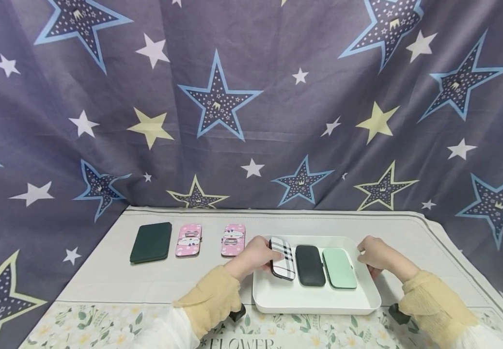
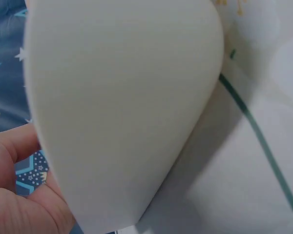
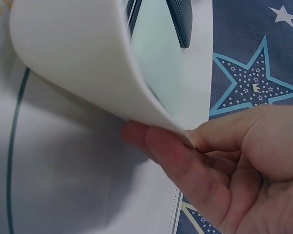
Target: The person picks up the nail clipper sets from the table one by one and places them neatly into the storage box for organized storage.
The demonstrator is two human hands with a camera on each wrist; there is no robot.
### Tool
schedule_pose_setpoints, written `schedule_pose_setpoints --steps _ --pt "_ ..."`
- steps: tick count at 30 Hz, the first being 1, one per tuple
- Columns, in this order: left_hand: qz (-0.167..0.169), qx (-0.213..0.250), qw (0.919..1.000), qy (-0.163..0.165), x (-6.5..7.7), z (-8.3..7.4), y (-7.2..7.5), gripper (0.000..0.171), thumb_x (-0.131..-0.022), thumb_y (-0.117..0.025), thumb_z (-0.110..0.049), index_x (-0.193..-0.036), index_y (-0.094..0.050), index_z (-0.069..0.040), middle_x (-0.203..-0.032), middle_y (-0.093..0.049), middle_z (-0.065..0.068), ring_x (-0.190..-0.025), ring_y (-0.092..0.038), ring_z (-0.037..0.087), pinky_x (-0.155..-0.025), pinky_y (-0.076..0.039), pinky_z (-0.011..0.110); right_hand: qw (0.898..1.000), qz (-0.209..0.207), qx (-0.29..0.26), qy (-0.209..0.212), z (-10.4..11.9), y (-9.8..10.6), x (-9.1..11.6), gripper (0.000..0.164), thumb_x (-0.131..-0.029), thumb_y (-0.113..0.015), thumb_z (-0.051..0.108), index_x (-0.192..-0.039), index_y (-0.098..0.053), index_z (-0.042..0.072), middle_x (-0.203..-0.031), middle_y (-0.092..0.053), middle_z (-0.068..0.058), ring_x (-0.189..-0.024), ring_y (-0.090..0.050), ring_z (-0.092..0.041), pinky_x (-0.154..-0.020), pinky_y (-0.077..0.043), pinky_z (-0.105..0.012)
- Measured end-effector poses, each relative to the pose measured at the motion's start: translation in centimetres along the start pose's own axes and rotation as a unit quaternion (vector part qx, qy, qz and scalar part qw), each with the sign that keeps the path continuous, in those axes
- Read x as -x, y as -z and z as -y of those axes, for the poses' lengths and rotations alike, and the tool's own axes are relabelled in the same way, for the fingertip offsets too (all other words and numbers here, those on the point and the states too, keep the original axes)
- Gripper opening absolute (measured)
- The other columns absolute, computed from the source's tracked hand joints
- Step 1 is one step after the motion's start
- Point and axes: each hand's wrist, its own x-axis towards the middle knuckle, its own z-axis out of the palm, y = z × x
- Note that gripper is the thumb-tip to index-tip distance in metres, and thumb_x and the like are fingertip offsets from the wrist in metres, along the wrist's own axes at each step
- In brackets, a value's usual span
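My left hand [image 1: 258, 253] grips a black-and-white plaid case [image 1: 283, 259] at the left side of the white tray [image 1: 317, 304]. The case is tilted, its lower end over the tray's inside. In the left wrist view, the tray wall [image 2: 122, 112] hides the case and most of the fingers of the left hand [image 2: 27, 195]. My right hand [image 1: 373, 254] pinches the tray's right rim, thumb over the edge and fingers outside, as the right wrist view shows. A black case [image 1: 310, 265] and a mint-green case [image 1: 339, 268] lie side by side in the tray.
Left of the tray, two pink cat-patterned cases [image 1: 189, 240] lie apart on the table [image 1: 147, 288]. A dark green flat case [image 1: 151, 242] is farther left. Behind the table hangs a star-patterned curtain [image 1: 251, 121].
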Motion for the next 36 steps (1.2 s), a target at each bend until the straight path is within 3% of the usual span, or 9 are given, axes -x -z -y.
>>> schedule_pose_setpoints --steps 12,20,23,25,29,34,36 --pt "-0.018 -0.063 0.9978 -0.013 -0.1 0.0 -0.7 0.017 -0.078 -0.072 -0.003 -0.079 -0.057 0.005 -0.063 -0.062 0.012 -0.045 -0.060 0.015 -0.047 -0.055 0.031 1.000 0.003 0.000 -0.007 0.4 0.2 0.2 0.024 -0.086 -0.053 -0.001 -0.103 -0.061 -0.016 -0.058 -0.061 -0.009 -0.049 -0.063 -0.017 -0.048 -0.055 -0.027" --pt "-0.030 -0.077 0.9965 0.008 -0.4 0.0 -1.0 0.022 -0.079 -0.072 -0.002 -0.089 -0.055 0.008 -0.067 -0.060 0.014 -0.050 -0.064 0.022 -0.048 -0.056 0.029 1.000 0.001 0.008 0.001 0.3 0.2 0.2 0.023 -0.087 -0.054 0.000 -0.103 -0.062 -0.015 -0.059 -0.062 -0.008 -0.051 -0.064 -0.017 -0.048 -0.055 -0.027" --pt "-0.036 -0.117 0.9924 0.002 -0.5 -0.2 -0.9 0.024 -0.078 -0.072 -0.002 -0.092 -0.056 0.009 -0.069 -0.059 0.013 -0.049 -0.062 0.020 -0.046 -0.055 0.029 1.000 0.003 0.009 0.000 0.3 0.2 0.2 0.024 -0.088 -0.054 0.000 -0.103 -0.062 -0.015 -0.059 -0.062 -0.008 -0.051 -0.064 -0.017 -0.048 -0.055 -0.027" --pt "-0.042 -0.166 0.9853 -0.006 -0.5 -0.4 -0.9 0.026 -0.078 -0.071 -0.004 -0.094 -0.055 0.010 -0.071 -0.057 0.013 -0.048 -0.060 0.019 -0.043 -0.053 0.028 1.000 0.004 0.009 -0.001 0.3 0.2 0.1 0.024 -0.087 -0.053 0.000 -0.103 -0.062 -0.015 -0.059 -0.062 -0.008 -0.051 -0.064 -0.017 -0.048 -0.055 -0.027" --pt "-0.052 -0.271 0.9611 -0.012 -0.4 -1.0 -1.0 0.036 -0.081 -0.067 -0.007 -0.104 -0.052 0.017 -0.083 -0.053 0.019 -0.050 -0.059 0.021 -0.041 -0.050 0.026 1.000 0.004 0.009 -0.005 0.2 0.1 0.1 0.024 -0.087 -0.053 0.000 -0.103 -0.062 -0.015 -0.058 -0.062 -0.009 -0.050 -0.063 -0.017 -0.048 -0.055 -0.027" --pt "-0.065 -0.373 0.9254 -0.015 -0.3 -1.5 -1.6 0.035 -0.081 -0.067 -0.009 -0.103 -0.058 0.016 -0.094 -0.057 0.022 -0.066 -0.057 0.022 -0.054 -0.052 0.025 1.000 0.003 0.010 -0.004 0.2 0.1 0.1 0.023 -0.086 -0.053 -0.001 -0.102 -0.062 -0.015 -0.058 -0.062 -0.008 -0.050 -0.063 -0.016 -0.048 -0.055 -0.027" --pt "-0.072 -0.394 0.9159 -0.020 -0.3 -1.5 -1.8 0.028 -0.078 -0.068 -0.006 -0.097 -0.062 0.013 -0.091 -0.061 0.019 -0.068 -0.057 0.022 -0.056 -0.052 0.025 1.000 0.003 0.011 -0.003 0.2 0.0 0.1 0.023 -0.086 -0.053 -0.001 -0.102 -0.062 -0.015 -0.058 -0.062 -0.008 -0.050 -0.063 -0.016 -0.048 -0.055 -0.027"
